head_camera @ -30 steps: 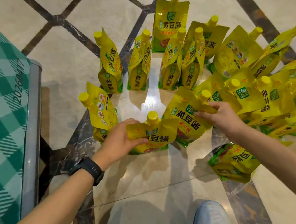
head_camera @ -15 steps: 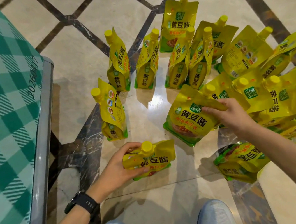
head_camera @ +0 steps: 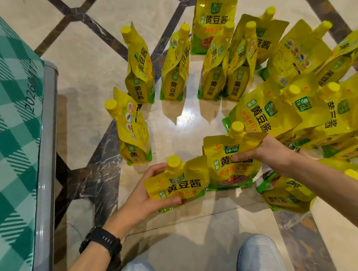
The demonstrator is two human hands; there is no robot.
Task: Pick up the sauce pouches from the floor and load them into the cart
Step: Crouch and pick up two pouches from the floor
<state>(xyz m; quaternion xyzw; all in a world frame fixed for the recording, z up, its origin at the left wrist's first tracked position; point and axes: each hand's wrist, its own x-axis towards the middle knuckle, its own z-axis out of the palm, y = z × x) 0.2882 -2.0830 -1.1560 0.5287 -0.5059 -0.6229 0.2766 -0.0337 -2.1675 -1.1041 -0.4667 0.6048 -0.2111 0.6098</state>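
The left hand (head_camera: 141,199) has its fingers (head_camera: 155,169) curled round one sauce pouch (head_camera: 180,186) at 6 o'clock. The right hand (head_camera: 267,153) pinches a second pouch (head_camera: 223,150) beside it at 5. The other pouches (head_camera: 214,17) crowd the floor (head_camera: 85,56) from 11 to 3, and the cart (head_camera: 42,176) is at 9.

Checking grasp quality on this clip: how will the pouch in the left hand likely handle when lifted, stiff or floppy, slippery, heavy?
The pouch in the left hand probably flexes: its upper edge buckles beside the yellow cap. Its glossy film looks slippery. The standing pouches nearby bulge at the base, so it is likely bottom-heavy.
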